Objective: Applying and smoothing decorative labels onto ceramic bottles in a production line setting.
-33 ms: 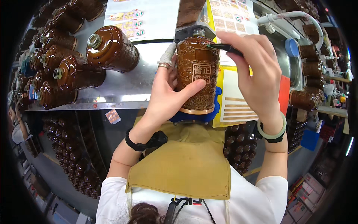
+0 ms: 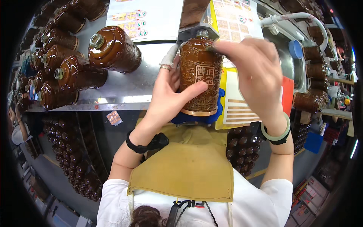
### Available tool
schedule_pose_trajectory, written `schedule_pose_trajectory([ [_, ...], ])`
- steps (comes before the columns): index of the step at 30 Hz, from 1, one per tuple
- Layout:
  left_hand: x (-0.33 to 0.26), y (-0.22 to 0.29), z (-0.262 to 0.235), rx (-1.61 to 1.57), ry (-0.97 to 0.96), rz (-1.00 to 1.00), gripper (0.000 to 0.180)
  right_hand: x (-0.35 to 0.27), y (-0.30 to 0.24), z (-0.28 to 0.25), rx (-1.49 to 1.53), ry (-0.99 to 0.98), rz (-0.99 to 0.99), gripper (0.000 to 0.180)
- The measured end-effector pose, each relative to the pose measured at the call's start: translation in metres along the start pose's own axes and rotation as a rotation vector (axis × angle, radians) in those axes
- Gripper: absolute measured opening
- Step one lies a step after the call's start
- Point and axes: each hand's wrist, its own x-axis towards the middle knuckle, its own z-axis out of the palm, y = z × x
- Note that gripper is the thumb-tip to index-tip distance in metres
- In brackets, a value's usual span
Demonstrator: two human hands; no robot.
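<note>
A brown glazed ceramic bottle with embossed patterns and a copper-coloured base rim stands on a blue pad at the edge of a steel bench. My left hand, with a ring, wraps around its left side, thumb across the front. My right hand, motion-blurred, reaches to the bottle's shoulder, its fingertips pinching what looks like a thin dark tool. A grey metal bracket sits over the bottle's mouth.
Several similar brown bottles lie on their sides on the bench at left, with more stacked below and at right. Sticker sheets lie at the back, a yellow sheet beside the bottle. White hose, blue cup.
My right hand's fingertips have shifted slightly along the bottle's shoulder and are now blurred. The bottle and my left hand have not moved.
</note>
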Motion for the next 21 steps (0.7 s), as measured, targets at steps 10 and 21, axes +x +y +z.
schedule_pose_trajectory([
  [10, -0.003, 0.005, -0.026, -0.029, 0.225, 0.068, 0.069, 0.040, 0.011, 0.028, -0.142, -0.014, -0.272, 0.019],
  [21, -0.008, 0.002, -0.022, 0.132, 0.197, 0.135, 0.069, -0.004, 0.029, 0.021, 0.055, 0.107, -0.095, 0.030],
])
